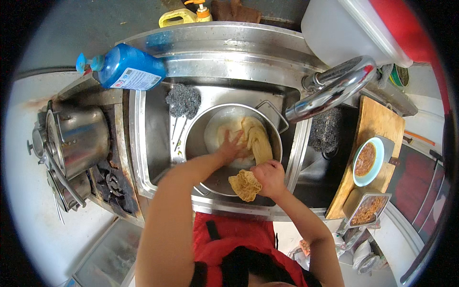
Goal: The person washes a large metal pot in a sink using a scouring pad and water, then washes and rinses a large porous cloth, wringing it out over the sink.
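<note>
A round stainless steel pot (229,107) with wire handles stands in the left sink basin, with cloudy liquid in it. A long yellowish cloth (259,138), wet and bunched, lies in the liquid along the pot's right side. My right hand (270,178) is closed around the cloth near the pot's front right rim, and the gathered end sticks out of the fist to the left. My left hand (233,147) reaches into the pot with its fingers spread, beside the cloth; whether its fingertips touch the cloth is unclear.
Above the pot's right side arches a chrome faucet (333,89). Steel wool scrubbers (183,100) lie behind left. A blue pump bottle (132,68) rests at the back left corner. To the right, a wooden board (376,114) holds a bowl of food (380,154); large pots (82,136) stand left.
</note>
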The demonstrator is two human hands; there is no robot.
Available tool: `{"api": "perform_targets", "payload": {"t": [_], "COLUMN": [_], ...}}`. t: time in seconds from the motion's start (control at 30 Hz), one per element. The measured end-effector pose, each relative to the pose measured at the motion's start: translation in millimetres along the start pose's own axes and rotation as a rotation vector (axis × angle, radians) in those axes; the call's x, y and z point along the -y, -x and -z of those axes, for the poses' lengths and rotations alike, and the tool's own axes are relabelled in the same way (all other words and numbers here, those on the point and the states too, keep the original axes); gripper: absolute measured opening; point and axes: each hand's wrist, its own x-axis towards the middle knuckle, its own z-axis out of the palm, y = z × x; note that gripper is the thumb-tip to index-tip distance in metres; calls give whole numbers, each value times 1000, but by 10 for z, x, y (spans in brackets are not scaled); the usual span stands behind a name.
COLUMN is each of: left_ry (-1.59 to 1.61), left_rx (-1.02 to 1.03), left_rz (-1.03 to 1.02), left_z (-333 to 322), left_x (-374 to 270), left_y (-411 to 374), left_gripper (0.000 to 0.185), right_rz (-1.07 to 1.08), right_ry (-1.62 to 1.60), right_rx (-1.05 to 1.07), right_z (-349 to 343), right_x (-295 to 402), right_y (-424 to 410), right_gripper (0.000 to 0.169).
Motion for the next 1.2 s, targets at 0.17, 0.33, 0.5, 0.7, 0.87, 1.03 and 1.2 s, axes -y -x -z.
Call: {"api": "perform_targets", "payload": {"t": [0.17,0.33,0.5,0.7,0.87,1.03,1.2], "left_ry": [76,903,176,-130,68,280,188], "left_rx": [29,-9,302,221,4,271,402], "left_rz": [75,182,-34,-122,-222,-44,1], "left_z": [-235,-464,-135,853,48,-168,117], "left_x": [-60,132,187,458,243,156,59], "left_y": [-609,-1106,-1150,-215,-399,-799,-1056], "left_gripper": [45,47,24,68,36,32,35], "right_rz": [-32,-38,-118,-164,-135,-91,-195], "right_ry": [30,65,101,193,121,87,67], "right_rx": [42,25,221,427,262,206,214], "right_z": [-73,-85,88,135,72,2,60], "right_x": [-22,-91,105,121,52,153,135], "right_y": [74,106,-128,-197,-163,-178,-149], "right_gripper": [35,28,17,16,17,19,23]}}
